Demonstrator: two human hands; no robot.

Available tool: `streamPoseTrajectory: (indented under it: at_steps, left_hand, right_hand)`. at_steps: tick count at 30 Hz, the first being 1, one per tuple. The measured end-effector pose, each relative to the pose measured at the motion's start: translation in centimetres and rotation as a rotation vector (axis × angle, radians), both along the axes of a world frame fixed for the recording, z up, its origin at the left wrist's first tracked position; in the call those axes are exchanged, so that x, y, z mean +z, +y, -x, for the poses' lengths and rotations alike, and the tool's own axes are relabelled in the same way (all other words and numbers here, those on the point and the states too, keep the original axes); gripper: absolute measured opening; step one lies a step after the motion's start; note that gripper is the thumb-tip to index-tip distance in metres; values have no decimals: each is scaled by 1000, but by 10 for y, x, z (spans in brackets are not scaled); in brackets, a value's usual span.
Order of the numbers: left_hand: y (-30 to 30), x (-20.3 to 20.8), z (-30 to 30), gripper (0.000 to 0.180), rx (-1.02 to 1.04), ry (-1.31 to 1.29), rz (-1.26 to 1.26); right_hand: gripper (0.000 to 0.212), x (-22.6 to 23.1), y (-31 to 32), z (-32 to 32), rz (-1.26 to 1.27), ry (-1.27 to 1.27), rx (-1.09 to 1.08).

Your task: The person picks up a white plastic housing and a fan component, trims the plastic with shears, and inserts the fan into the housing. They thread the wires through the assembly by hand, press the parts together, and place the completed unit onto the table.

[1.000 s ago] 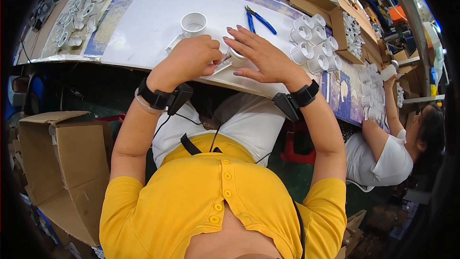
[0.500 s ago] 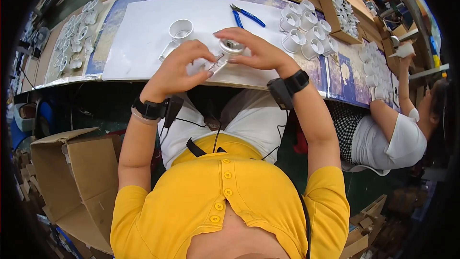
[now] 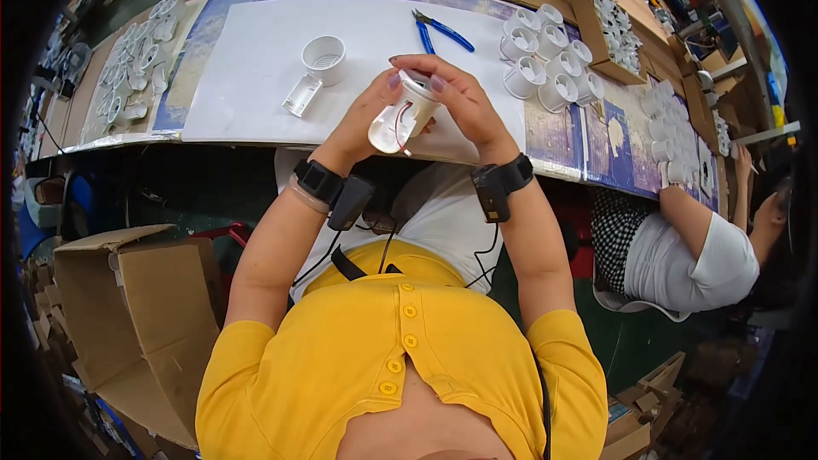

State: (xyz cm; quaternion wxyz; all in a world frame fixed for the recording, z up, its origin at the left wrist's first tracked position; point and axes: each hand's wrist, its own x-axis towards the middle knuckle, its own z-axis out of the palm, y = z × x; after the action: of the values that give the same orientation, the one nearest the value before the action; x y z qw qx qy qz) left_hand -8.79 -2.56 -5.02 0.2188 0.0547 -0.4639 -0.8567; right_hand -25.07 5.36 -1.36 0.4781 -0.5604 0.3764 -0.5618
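Note:
Between both hands, over the table's near edge, is a white plastic lamp-like housing (image 3: 411, 115). It is tilted, with a thin red wire and a flat rounded part at its lower end. My left hand (image 3: 366, 113) grips its left side, thumb near the top rim. My right hand (image 3: 467, 104) closes on the top and right side, its thumb pressed to the upper rim. The undersides of the fingers are partly hidden. To the left, a second white housing (image 3: 324, 58) stands on the white sheet, with a rectangular box part (image 3: 302, 96) beside its base.
Blue-handled cutters (image 3: 443, 31) lie beyond my hands. Several white cups (image 3: 558, 88) cluster to the right, near a cardboard box of small parts (image 3: 615, 34). More white parts (image 3: 128, 77) lie far left. A co-worker (image 3: 682, 247) sits at the right; an opened carton (image 3: 141, 315) stands lower left.
The housing has been tipped so its wired side shows, and drawn slightly nearer. My left hand has moved right, from its lower part onto its side. The co-worker's raised hand has lowered.

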Motion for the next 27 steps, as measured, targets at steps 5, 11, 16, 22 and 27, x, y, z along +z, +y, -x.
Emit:
streamPoseTrajectory:
  at_steps: [5,11,16,22,27]
  left_hand:
    - [5,-8,8,47,115,-62,12]
    - [7,-5,7,45,210,-63,7]
    - [8,-5,9,47,214,-48,25]
    - [12,-3,10,52,236,-52,32]
    - [14,6,5,53,215,-35,10]
  right_hand:
    - [30,-11,-7,-12,109,173,-150]
    - [28,-7,-6,-21,32,81,-227]
    - [28,-7,-5,-22,20,58,-230]
    - [26,-11,-7,-18,-18,26,-198]
    - [23,-5,-8,-22,20,56,-248]
